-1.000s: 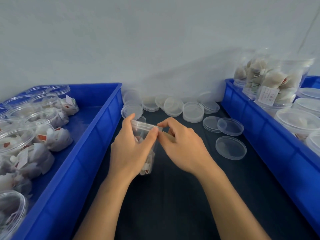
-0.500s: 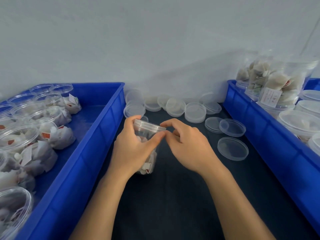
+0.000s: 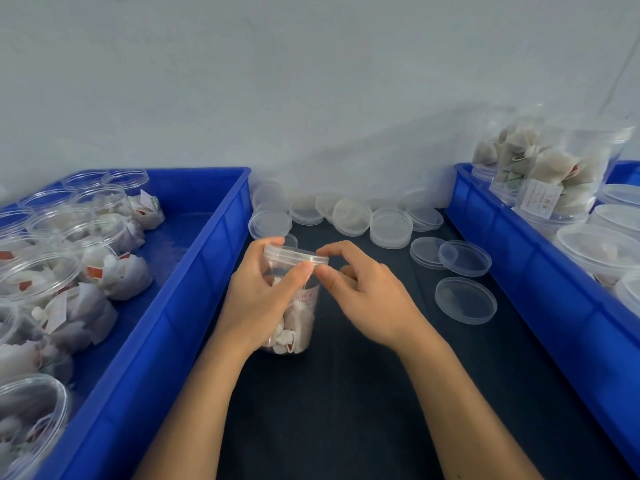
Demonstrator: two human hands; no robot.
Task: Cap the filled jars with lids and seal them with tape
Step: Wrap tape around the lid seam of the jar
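My left hand [image 3: 258,299], at the centre of the frame, is wrapped around the clear round plastic jar of white tea bags [image 3: 294,306], thumb across its near side and fingers behind its rim. The jar stands upright on the dark surface [image 3: 346,410], long axis vertical, with a clear round lid [image 3: 296,255] already on its mouth.

My right hand [image 3: 367,299] sits just right of the jar, forefinger and thumb curled at the lid's right edge and close to my left thumb tip. Whether they pinch a strip of tape there I cannot tell; nothing clear shows between them.

I judge the coming move turns on that lid seam, level and circling the jar's top, right at my right fingertips, so the right hand is the nearer one to work it.

Farther out, loose clear lids [image 3: 464,258] lie at centre right. A blue plastic tray [image 3: 194,289] of open jars fills the left, another blue tray [image 3: 540,271] of capped jars the right.
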